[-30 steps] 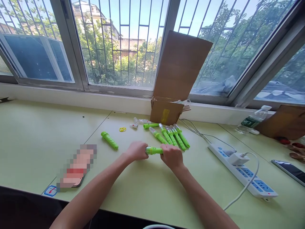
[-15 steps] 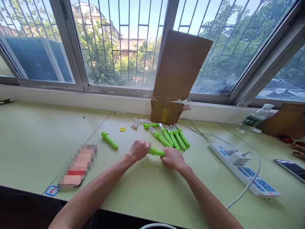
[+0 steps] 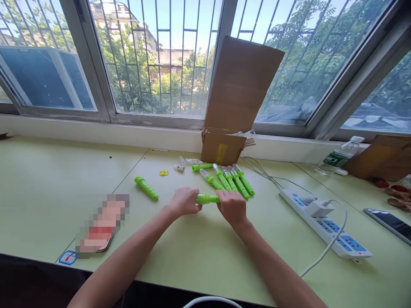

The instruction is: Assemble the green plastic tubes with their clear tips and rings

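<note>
Between my two hands a green light stick [image 3: 208,199] lies nearly level, just above the table. My left hand [image 3: 184,201] is closed round its left end, which my fingers hide. Wrapped round the other end, the green handle, is my right hand [image 3: 232,206]. Behind my hands several similar green sticks with clear tops [image 3: 236,182] lie side by side. A green handle [image 3: 146,188] without a clear top rests to the left. Another green piece [image 3: 202,167] lies at the back, near clear plastic parts [image 3: 193,161], a small white cylinder [image 3: 179,168] and a yellow ring-like piece [image 3: 164,173].
An open cardboard box [image 3: 221,147] stands against the window sill. On the right are a white power strip [image 3: 324,224] with cables, a water bottle [image 3: 340,156] and a phone [image 3: 388,224]. A blurred-out phone [image 3: 104,224] lies at left on the table [image 3: 180,256].
The held light stick has turned from slightly slanted to nearly level. My right hand has shifted a little up, and my left hand's fingers have changed their hold. The view has shifted slightly.
</note>
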Demonstrator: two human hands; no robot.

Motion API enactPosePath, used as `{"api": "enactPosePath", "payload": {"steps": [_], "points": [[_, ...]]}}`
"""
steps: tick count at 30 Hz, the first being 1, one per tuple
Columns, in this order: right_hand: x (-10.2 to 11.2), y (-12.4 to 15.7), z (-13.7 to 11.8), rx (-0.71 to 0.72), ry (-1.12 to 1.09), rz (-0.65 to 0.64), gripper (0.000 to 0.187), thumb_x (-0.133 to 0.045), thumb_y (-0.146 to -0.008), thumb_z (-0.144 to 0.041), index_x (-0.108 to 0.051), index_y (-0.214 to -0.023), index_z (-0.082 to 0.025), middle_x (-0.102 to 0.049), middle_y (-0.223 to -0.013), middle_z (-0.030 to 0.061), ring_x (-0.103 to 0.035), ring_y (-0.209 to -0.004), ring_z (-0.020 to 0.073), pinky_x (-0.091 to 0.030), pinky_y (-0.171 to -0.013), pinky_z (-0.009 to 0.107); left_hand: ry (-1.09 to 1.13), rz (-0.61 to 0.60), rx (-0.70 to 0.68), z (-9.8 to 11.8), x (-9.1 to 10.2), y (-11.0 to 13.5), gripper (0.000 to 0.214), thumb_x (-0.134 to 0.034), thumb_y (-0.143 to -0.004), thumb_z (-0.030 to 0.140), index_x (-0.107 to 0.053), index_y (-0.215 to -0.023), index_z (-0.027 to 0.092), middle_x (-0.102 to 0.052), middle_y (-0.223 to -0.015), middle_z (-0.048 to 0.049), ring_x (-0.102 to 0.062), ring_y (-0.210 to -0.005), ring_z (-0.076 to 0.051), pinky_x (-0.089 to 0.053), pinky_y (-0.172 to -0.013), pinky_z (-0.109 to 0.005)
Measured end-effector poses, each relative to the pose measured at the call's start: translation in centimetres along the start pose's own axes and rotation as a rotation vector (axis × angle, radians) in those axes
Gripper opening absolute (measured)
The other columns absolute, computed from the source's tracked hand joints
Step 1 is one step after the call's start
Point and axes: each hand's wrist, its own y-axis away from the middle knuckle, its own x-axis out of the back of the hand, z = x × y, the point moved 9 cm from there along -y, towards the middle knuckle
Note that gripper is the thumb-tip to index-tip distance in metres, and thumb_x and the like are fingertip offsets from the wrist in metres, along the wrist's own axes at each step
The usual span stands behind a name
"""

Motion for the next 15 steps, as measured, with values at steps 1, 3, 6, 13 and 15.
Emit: {"api": "enactPosePath", "payload": {"steps": [1, 3, 6, 13, 15], "points": [[0.3, 0.0, -0.1, 0.023, 0.003, 0.031, 0.027, -0.039, -0.088, -0.020, -0.065, -0.083, -0.018, -0.066, -0.078, 0.0085, -0.058, -0.075, 0.0215, -0.029, -0.064, 0.030, 0.065, -0.065, 0.018, -0.3, -0.3, 0.1, 0.025, -0.059, -0.069, 0.043, -0.060, -0.078, 0.019, -0.065, -0.073, -0.0036, -0.061, -0.066, -0.019, -0.040, -0.055, -0.026], [0.8, 0.0, -0.3, 0.049, 0.009, 0.074, 0.032, -0.036, -0.092, -0.023, -0.066, -0.083, -0.019, -0.066, -0.076, 0.0076, -0.057, -0.075, 0.0210, -0.029, -0.065, 0.030, 0.180, -0.205, 0.050, -0.7, -1.2, 0.4, 0.028, -0.062, -0.065, 0.045, -0.061, -0.073, 0.019, -0.064, -0.068, -0.0018, -0.059, -0.061, -0.016, -0.038, -0.052, -0.024], [0.8, -0.1, -0.4, 0.056, 0.025, 0.083, 0.036, -0.032, -0.094, -0.025, -0.066, -0.082, -0.020, -0.065, -0.075, 0.0072, -0.057, -0.074, 0.0208, -0.029, -0.066, 0.031, 0.226, -0.269, 0.065, -0.9, -1.7, 0.4, 0.022, -0.060, -0.066, 0.039, -0.064, -0.073, 0.018, -0.064, -0.066, -0.0019, -0.059, -0.059, -0.015, -0.038, -0.051, -0.023], [-0.9, -0.3, 0.0, -0.012, 0.024, -0.116, 0.022, -0.043, -0.082, -0.016, -0.064, -0.077, -0.017, -0.066, -0.075, 0.0098, -0.060, -0.069, 0.0232, -0.031, -0.060, 0.031, -0.066, -0.079, 0.055, -0.4, -1.4, -0.7, 0.023, -0.053, -0.071, 0.031, -0.067, -0.084, 0.018, -0.068, -0.081, -0.0103, -0.065, -0.076, -0.024, -0.047, -0.065, -0.030], [-1.0, -0.3, 0.2, -0.039, 0.020, -0.157, 0.020, -0.044, -0.081, -0.016, -0.064, -0.077, -0.017, -0.067, -0.075, 0.0111, -0.061, -0.068, 0.0242, -0.032, -0.058, 0.031, -0.102, -0.066, 0.047, -0.3, -1.5, -0.9, 0.023, -0.052, -0.073, 0.030, -0.066, -0.087, 0.017, -0.068, -0.082, -0.0116, -0.066, -0.078, -0.025, -0.048, -0.067, -0.032]]}}
